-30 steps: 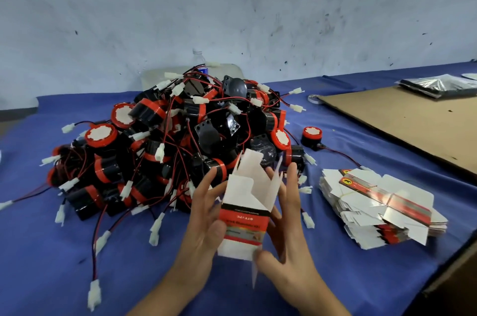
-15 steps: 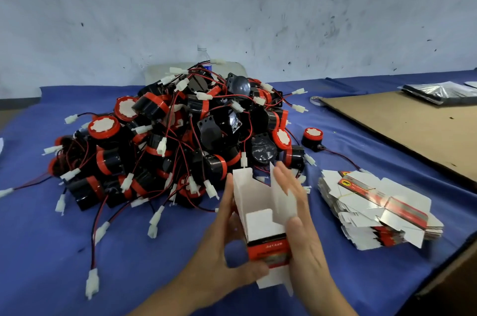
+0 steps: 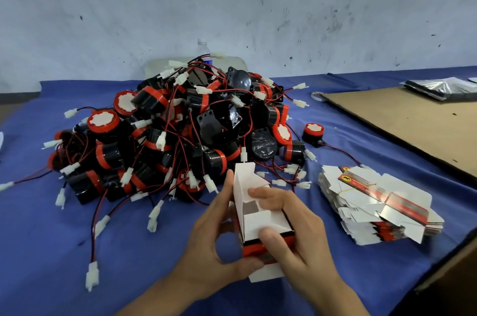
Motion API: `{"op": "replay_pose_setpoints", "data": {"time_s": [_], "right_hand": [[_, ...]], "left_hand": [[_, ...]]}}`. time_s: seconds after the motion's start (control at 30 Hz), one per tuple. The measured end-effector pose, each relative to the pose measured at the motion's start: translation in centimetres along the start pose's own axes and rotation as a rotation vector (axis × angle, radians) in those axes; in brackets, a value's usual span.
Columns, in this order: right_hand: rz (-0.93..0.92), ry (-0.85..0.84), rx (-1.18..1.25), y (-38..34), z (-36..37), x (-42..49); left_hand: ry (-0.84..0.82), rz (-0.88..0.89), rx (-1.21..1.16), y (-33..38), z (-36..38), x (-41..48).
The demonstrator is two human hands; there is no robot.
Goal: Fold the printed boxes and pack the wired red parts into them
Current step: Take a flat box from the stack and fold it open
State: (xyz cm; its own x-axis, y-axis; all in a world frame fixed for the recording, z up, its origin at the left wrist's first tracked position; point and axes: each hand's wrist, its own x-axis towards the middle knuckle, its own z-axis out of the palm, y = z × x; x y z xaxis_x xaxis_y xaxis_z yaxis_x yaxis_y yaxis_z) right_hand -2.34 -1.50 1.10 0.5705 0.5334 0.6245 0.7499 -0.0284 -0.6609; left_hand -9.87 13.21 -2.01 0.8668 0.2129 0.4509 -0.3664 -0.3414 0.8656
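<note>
Both hands are on one printed box [image 3: 255, 220], held up just above the bench [image 3: 51, 238]. The left hand [image 3: 214, 246] grips it from the left, fingers running up the side wall and thumb hooked near the red band at the bottom. The right hand [image 3: 296, 238] clasps it from the right, thumb pressing on the front white flap and fingers curled over the open top, pushing a flap inward. One tall flap stands upright at the back of the box.

Just beyond the hands sits the big pile of wired red parts [image 3: 180, 129], black-and-red cylinders tangled in red and black leads with white plugs. One loose red part [image 3: 312, 132] lies apart at the pile's right edge. To the right of the hands rests a stack of flat boxes [image 3: 374, 202], bound with a band. Farther right lies a cardboard sheet [image 3: 413, 122] with a silver bag [image 3: 438, 86] at its far end. A water bottle [image 3: 204, 49] peeks up behind the pile.
</note>
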Motion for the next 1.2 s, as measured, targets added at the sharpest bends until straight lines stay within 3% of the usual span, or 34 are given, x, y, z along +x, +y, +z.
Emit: {"op": "replay_pose_setpoints", "data": {"time_s": [0.1,0.3,0.47,0.73,1.2], "right_hand": [[-0.033,0.006,0.007,-0.1,0.0,0.2],[0.007,0.105,0.251,-0.9,0.5,-0.3],[0.133,0.021,0.416,-1.5,0.5,-0.4],[0.16,-0.104,0.452,-1.5,-0.4,-0.2],[-0.018,-0.027,0.164,-1.2,-0.3,0.1]], "left_hand": [[0.015,0.034,0.023,0.1,0.0,0.0],[-0.027,0.079,0.101,0.0,0.1,0.2],[-0.054,0.085,0.094,-0.1,-0.2,0.1],[-0.059,0.125,0.065,0.1,-0.4,0.3],[-0.117,0.232,0.136,0.2,-0.2,0.2]]}}
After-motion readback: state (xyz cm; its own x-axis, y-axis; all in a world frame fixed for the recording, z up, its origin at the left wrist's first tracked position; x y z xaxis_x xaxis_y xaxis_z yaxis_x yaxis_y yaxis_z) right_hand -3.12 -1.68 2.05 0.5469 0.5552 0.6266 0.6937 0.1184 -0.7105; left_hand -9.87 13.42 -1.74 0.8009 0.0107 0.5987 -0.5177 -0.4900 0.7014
